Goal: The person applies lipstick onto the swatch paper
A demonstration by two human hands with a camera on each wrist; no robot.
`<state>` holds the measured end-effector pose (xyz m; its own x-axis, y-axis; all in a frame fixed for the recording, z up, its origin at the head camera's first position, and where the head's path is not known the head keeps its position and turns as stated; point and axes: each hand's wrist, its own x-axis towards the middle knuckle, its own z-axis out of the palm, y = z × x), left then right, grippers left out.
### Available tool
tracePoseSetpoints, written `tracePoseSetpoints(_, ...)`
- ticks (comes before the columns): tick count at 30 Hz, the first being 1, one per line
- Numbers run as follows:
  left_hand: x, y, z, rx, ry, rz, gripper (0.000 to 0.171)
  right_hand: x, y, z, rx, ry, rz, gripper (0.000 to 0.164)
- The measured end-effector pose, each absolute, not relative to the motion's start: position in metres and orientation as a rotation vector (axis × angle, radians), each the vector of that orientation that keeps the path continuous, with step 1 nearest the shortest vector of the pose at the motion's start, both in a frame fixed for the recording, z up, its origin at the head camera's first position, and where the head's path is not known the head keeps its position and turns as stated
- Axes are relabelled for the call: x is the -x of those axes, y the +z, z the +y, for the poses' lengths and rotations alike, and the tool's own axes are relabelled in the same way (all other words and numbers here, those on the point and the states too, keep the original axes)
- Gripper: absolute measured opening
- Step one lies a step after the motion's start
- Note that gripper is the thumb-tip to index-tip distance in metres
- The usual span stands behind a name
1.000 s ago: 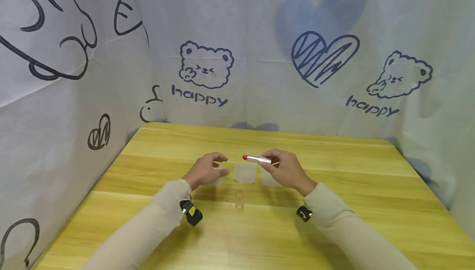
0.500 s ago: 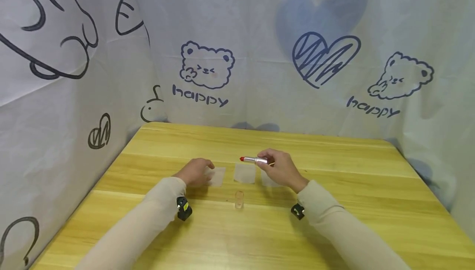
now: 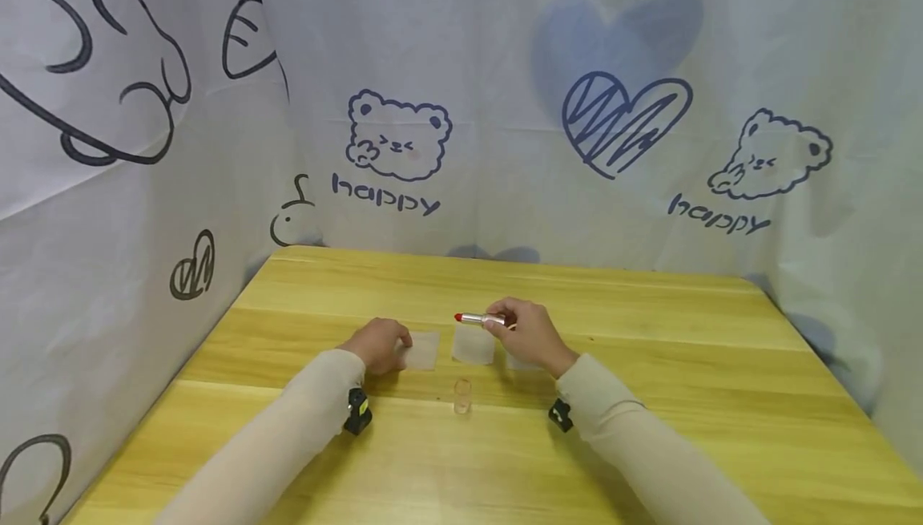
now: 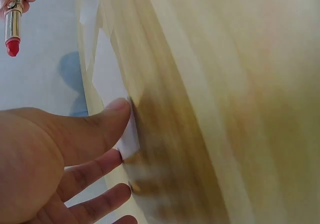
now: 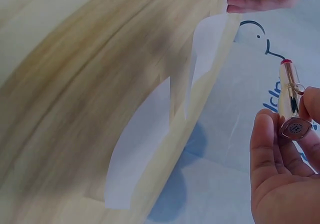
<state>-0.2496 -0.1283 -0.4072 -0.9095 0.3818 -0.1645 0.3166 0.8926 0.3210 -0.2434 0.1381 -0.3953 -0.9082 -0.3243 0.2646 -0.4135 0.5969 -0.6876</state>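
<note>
A silver lipstick (image 3: 476, 319) with a red tip is pinched between the thumb and fingers of my right hand (image 3: 534, 339). It lies nearly level above the middle white paper square (image 3: 473, 346), its red tip pointing left. My left hand (image 3: 375, 346) rests at the left edge of the left paper square (image 3: 421, 350); in the left wrist view its thumb (image 4: 112, 119) touches the paper with the other fingers loosely extended. Part of the right paper square (image 3: 521, 362) is hidden below my right hand. A small clear oblong piece (image 3: 462, 397) lies in front of the middle square.
The wooden table (image 3: 461, 469) has a white cloth backdrop (image 3: 505, 188) with drawn bears and hearts behind it. Another cloth wall (image 3: 137, 268) stands along its left side. Black wrist cameras (image 3: 357, 411) sit under both sleeves.
My left hand has moved left and down from above the left paper square to its left edge. The right hand has carried the lipstick a little to the left.
</note>
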Motion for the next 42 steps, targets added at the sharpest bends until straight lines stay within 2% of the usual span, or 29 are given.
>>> tracePoseSetpoints(8,0.256,-0.410,-0.128,-0.527,0.411,2.892,0.029,0.248,-0.402,0.130,-0.703,1.204,-2.653,0.016)
tracePoseSetpoints(20,0.257,-0.409,-0.125,-0.522,0.308,2.886,0.040,0.258,-0.407,0.113,-0.639,1.232,-2.767,0.017)
tracePoseSetpoints(34,0.255,-0.413,-0.134,-0.596,0.401,2.880,0.038,0.265,-0.425,0.098,-0.648,1.163,-2.796,0.017)
tracePoseSetpoints(42,0.259,-0.408,-0.134,-0.565,0.444,2.838,0.035,0.268,-0.421,0.091,-0.661,1.126,-2.804,0.015)
